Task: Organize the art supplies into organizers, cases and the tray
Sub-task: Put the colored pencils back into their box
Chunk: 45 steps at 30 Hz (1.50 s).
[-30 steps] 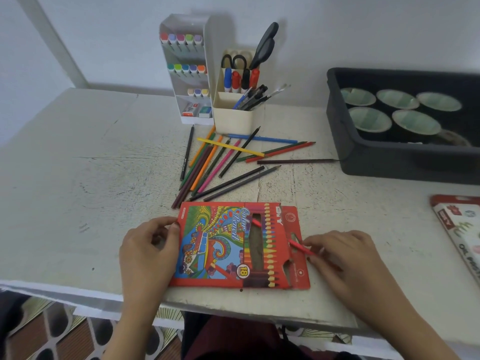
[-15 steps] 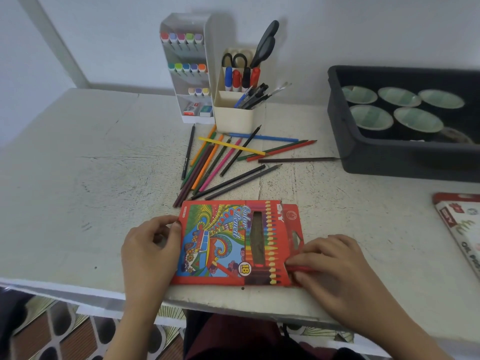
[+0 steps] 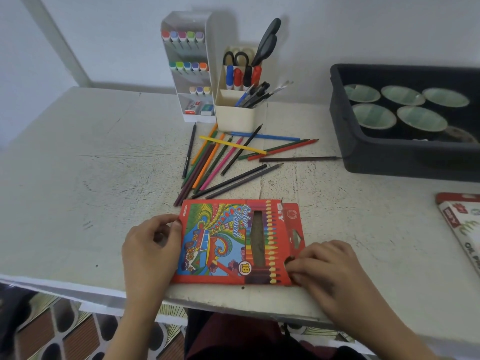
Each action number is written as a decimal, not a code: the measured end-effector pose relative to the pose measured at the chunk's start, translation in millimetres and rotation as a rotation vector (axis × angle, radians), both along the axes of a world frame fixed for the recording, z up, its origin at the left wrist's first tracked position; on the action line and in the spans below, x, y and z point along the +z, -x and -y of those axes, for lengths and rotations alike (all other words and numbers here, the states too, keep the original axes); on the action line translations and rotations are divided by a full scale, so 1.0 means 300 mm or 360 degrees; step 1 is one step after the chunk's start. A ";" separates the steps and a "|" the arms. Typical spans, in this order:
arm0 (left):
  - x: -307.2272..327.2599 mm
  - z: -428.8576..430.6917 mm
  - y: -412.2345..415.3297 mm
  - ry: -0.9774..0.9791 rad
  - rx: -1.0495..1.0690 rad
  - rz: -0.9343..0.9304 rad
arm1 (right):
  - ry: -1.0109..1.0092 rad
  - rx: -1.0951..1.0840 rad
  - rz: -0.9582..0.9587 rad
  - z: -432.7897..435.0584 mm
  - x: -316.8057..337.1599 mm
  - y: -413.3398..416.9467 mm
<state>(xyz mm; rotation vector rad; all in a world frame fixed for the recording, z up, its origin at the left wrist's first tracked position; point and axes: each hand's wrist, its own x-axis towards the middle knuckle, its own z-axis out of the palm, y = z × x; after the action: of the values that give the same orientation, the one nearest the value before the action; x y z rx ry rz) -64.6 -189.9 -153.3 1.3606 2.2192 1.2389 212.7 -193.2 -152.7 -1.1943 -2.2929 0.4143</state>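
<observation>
1. Steadying the work: I have the left hand (image 3: 150,245) gripping the left edge of the colour pencil case (image 3: 220,242), thumb on top and fingers curled at the edge. This keeps the case from sliding while its other end is worked.
2. Case, location: flat on the table (image 3: 78,165) by the near edge, printed face up. Its mouth is to the right, with the flap (image 3: 293,224) folded out.
3. Right hand (image 3: 327,268): fingers curled at the lower right corner of the case mouth, thumb and forefinger pinching there. A dark red bit shows at the fingertips. I cannot tell whether it is a pencil end or card.
4. Step, as I judge it: feeding pencils into the case. The window shows mostly bare card, so most of the filling lies ahead.
5. Loose pencils (image 3: 223,159): a fanned heap just beyond the case, several crossing one another. The nearest ends lie just beside its far edge.
6. Marker organizer (image 3: 187,68) and pen holder (image 3: 239,113): side by side against the wall, both stocked.
7. Tray (image 3: 363,157): dark, at the right, holding round green-lined cups (image 3: 374,116). One dark pencil points at its wall.
8. Oil pastel box (image 3: 462,224): at the right edge, partly out of view.
9. Obstruction: nothing stands between the hands and the heap. The crossed pencils will probably need lifting from the top first.
</observation>
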 end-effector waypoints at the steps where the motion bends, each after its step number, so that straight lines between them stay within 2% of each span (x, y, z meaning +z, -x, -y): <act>1: 0.000 0.001 0.002 0.0001 0.0004 -0.0004 | 0.0001 -0.0001 -0.0010 0.002 -0.004 0.004; 11: 0.000 0.001 -0.006 0.0014 -0.0001 -0.0025 | 0.0087 -0.0103 0.0013 0.006 0.006 -0.049; 19: 0.008 0.002 -0.011 -0.0003 0.0001 -0.0016 | 0.0123 -0.0059 -0.0136 -0.007 -0.010 -0.009; 25: 0.006 -0.002 -0.012 0.0008 0.0009 -0.0018 | 0.0310 -0.0066 -0.0165 -0.021 0.017 -0.005; 29: 0.006 -0.002 -0.008 0.0012 0.0020 -0.0004 | 0.0355 -0.0036 -0.0327 -0.086 0.074 -0.011; 31: 0.004 -0.003 -0.004 0.0023 0.0030 -0.0012 | 0.0228 -0.0065 -0.0198 -0.161 0.084 -0.003; 35: 0.007 -0.003 -0.007 0.0027 0.0041 -0.0007 | -0.0056 -0.0120 0.0322 -0.336 0.076 0.032; 38: 0.013 -0.001 -0.012 0.0035 0.0046 -0.0006 | -0.0078 -0.0079 0.0587 -0.435 0.071 0.079; 45: 0.019 -0.005 -0.012 0.0051 0.0054 -0.0011 | -0.0179 -0.0183 0.0597 -0.475 0.083 0.107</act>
<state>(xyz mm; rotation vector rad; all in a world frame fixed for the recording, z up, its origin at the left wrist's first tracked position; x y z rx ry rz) -60.9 -188.5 -147.6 1.3226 2.2655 1.2059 180.7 -50.7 -127.9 -1.4354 -2.5002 0.0163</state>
